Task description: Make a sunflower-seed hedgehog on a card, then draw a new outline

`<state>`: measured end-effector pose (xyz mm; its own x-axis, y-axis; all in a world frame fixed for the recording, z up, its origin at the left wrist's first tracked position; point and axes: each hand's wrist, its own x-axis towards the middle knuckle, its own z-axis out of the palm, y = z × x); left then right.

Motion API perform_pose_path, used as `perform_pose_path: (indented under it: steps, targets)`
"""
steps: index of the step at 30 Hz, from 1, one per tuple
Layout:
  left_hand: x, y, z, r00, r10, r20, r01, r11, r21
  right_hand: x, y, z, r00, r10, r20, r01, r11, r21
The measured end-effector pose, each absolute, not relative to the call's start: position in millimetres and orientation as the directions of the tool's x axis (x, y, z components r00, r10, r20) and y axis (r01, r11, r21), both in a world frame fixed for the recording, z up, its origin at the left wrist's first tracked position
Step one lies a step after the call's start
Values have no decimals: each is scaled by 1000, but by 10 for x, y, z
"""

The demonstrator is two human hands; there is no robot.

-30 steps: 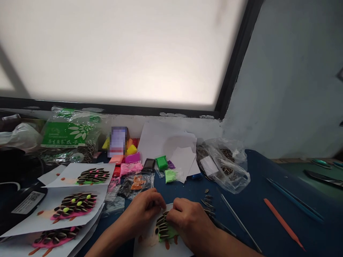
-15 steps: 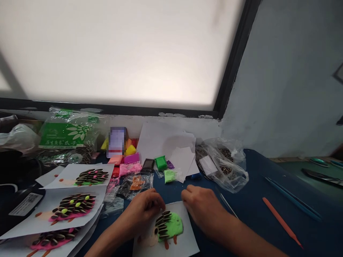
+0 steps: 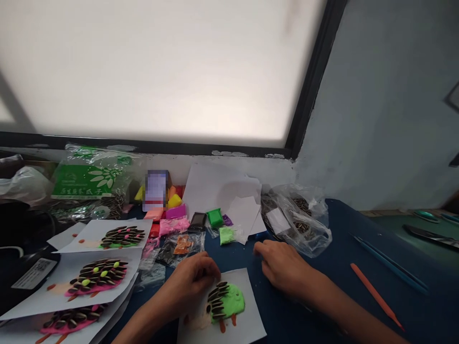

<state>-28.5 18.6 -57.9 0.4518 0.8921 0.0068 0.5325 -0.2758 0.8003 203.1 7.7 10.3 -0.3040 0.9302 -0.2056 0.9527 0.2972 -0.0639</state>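
The scene is viewed from a single head-worn camera, aimed forward and slightly down across the blue table [image 3: 344, 286] toward the window [image 3: 150, 71] beyond its far edge; the near edge is seen closely.

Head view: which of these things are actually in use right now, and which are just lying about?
In use:
left hand on the paper
green clay with seeds stuck on it
right hand on the blue table, near the seed bag

Lying about:
finished pictures
clay packets
orange stick
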Motion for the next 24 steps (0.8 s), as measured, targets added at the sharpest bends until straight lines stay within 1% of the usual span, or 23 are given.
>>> perform_pose_path:
  steps: [3,5,7,10,13,16,20,24]
  targets:
    - [-280,181,-559,449,893,5,536,-274,798,2059,130,22,-356,933,-55,890,321,-323]
    - [-277,182,-553,448,894,3,548,-277,790,2063,169,-45,-354,935,-10,833,311,-458]
    - [-278,187,-553,454,891,10,548,-288,785,2069,209,-118,-329,944,8,784,278,-556]
    - [-284,195,-550,467,884,11,544,-297,785,2091,256,-198,-283,959,19,741,231,-631]
    - [-288,192,-524,472,882,-12,550,-283,786,2108,264,-211,-286,958,-2,754,224,-618]
    - [-281,178,-488,471,882,-31,575,-280,769,2101,242,-192,-320,947,-18,801,260,-540]
    - [-273,169,-479,469,883,-10,588,-304,749,2071,213,-208,-360,933,29,840,338,-424]
    - [-282,181,-512,470,882,9,583,-318,748,2033,203,-285,-366,928,74,855,366,-367]
